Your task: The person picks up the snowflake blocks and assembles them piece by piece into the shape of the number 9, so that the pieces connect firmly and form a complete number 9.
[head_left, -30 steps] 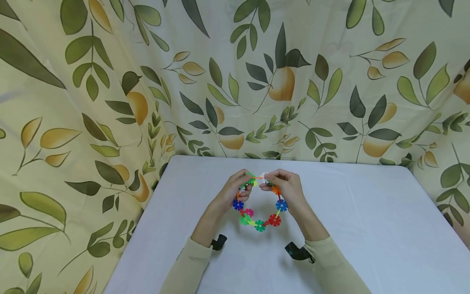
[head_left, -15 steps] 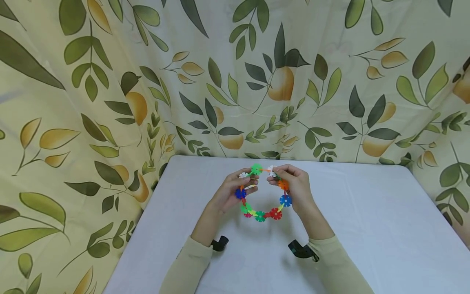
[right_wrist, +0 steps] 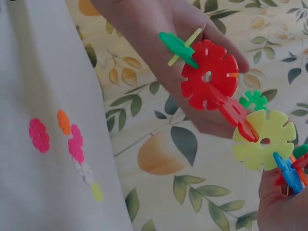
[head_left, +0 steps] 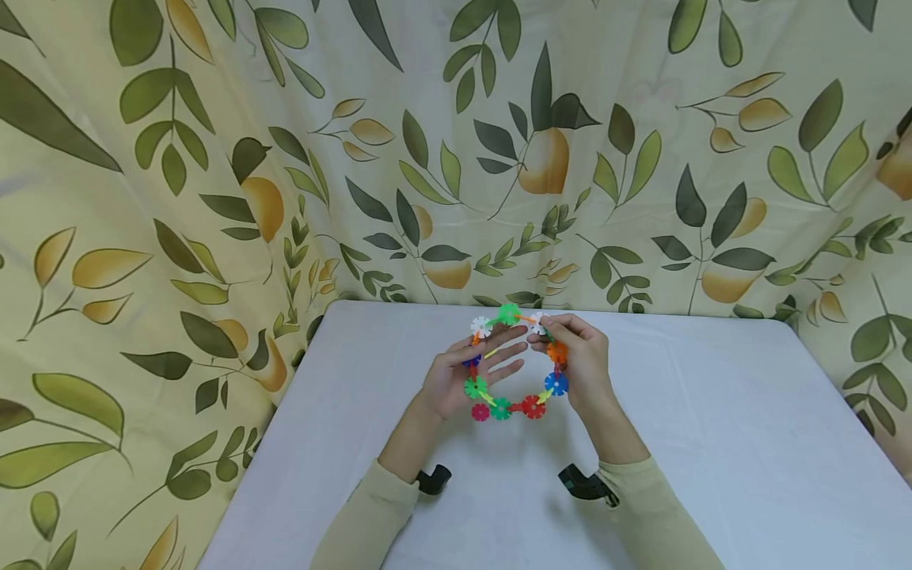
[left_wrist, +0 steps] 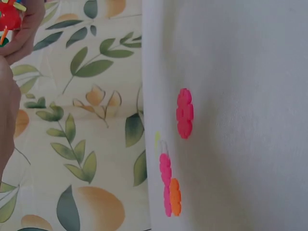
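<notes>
A ring of slotted plastic discs (head_left: 533,407) in several colours is held up above the white table (head_left: 677,443). At its upper right, my right hand (head_left: 587,360) pinches the ring near a white disc (head_left: 539,323). My left hand (head_left: 456,380) is at the ring's left side, fingers straight and spread behind it, partly covering a dark blue disc (head_left: 472,360). A green disc (head_left: 509,313) forms the top. In the right wrist view, a red disc (right_wrist: 209,74) and a pale yellow disc (right_wrist: 264,139) of the ring show between the hands.
A loose pink disc (left_wrist: 185,113) lies on the table. Beside it is a row of loose discs, including an orange disc (right_wrist: 63,122), a white disc (right_wrist: 83,171) and a yellow disc (right_wrist: 97,191). A leaf-patterned curtain (head_left: 399,158) hangs behind and left of the table.
The ring has been raised and tilted further toward the table's far edge. My left hand's fingers have gone from curled at the ring to straight and spread. My right hand shifted slightly right, still pinching.
</notes>
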Available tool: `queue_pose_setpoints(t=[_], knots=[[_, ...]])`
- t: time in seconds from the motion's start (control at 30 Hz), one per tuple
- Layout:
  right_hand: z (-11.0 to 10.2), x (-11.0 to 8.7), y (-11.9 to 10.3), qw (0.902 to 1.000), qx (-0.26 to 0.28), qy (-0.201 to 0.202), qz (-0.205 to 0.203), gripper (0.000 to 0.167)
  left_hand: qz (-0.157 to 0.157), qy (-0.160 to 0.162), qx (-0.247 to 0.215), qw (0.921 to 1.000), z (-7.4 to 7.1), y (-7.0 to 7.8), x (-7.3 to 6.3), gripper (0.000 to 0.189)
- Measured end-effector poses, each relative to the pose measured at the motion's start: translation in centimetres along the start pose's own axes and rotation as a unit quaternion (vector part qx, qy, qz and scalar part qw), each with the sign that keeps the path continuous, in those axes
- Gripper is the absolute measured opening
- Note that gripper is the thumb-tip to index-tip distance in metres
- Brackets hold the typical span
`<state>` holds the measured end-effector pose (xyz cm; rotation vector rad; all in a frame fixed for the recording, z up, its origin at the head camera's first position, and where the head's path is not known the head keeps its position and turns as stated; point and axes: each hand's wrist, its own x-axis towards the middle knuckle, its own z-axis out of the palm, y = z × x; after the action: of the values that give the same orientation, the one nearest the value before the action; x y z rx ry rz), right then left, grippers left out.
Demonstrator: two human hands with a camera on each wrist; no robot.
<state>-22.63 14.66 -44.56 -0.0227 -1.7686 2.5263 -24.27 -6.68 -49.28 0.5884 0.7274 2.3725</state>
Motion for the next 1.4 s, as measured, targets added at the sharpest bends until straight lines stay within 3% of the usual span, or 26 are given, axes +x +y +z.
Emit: queue_pose_setpoints(t=[0.1,0.17,0.3,0.4,0.67,1.07,1.2,1.4], knots=[[0.0,0.0,0.0,1.0,0.001,0.004,-0.002,0.014,-0.029,0.039,0.034,0.9983,0.0,-0.2,0.0,0.032],[-0.1,0.0,-0.1,1.0,0.0,0.005,-0.002,0.014,-0.065,0.05,0.066,0.9945,-0.1,-0.2,0.0,0.029],[-0.3,0.1,-0.1,1.0,-0.004,0.005,-0.005,0.015,-0.138,0.011,0.084,0.9868,-0.2,-0.1,-0.2,0.029],[-0.4,0.2,-0.2,0.9999,-0.007,0.005,-0.012,0.015,-0.157,-0.016,0.091,0.9832,-0.1,0.0,-0.3,0.029],[-0.6,0.3,-0.2,0.9991,0.012,0.029,-0.029,0.018,-0.134,-0.006,0.143,0.9805,0.1,-0.2,-0.2,0.028],[-0.2,0.3,0.0,0.9983,0.026,0.025,-0.047,0.016,-0.144,0.002,0.132,0.9807,0.2,-1.4,0.0,0.038],[-0.3,0.3,0.0,0.9987,0.003,0.013,-0.049,0.021,-0.13,0.0,0.151,0.9799,0.1,-1.0,-0.2,0.038],[-0.7,0.6,0.2,0.995,-0.076,-0.023,-0.06,0.039,-0.097,-0.01,0.182,0.9785,-0.2,0.8,-0.5,0.04]])
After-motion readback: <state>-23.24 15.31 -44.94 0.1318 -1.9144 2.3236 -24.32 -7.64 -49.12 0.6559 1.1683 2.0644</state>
